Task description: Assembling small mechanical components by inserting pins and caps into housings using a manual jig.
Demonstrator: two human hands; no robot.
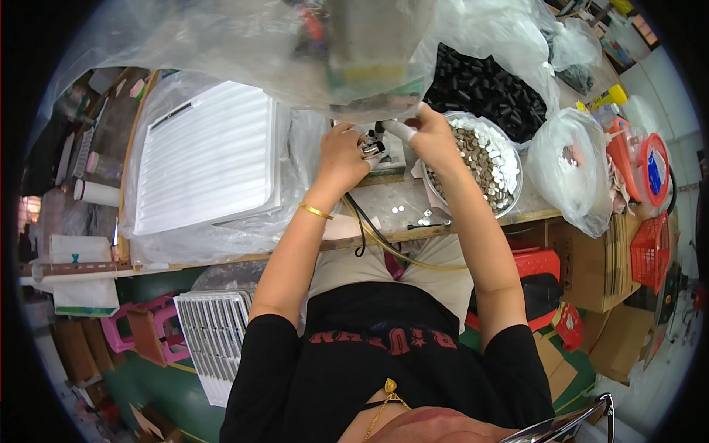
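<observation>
My left hand (343, 158) is closed around a few small black-and-silver cylinders (372, 147) over a small machine base (391, 171) on the bench. Close by on the right, my right hand (434, 137) reaches in with white-covered fingertips pressed together. A small dark piece (380, 127) shows at those fingertips, but whether they grip it is unclear. Hanging plastic film partly hides the work spot. Next to my right forearm sits a round clear tub (519, 193) of silver and white discs. Beyond it lies a heap of short black tubes (480, 92) in a clear bag.
A stack of white ribbed trays (207, 159) lies on plastic at the left. Clear plastic film (244, 44) hangs over the far side. Several loose discs (399, 210) and a thin dark rod (428, 224) are near the front edge. A clear bag (569, 170) bulges at the right.
</observation>
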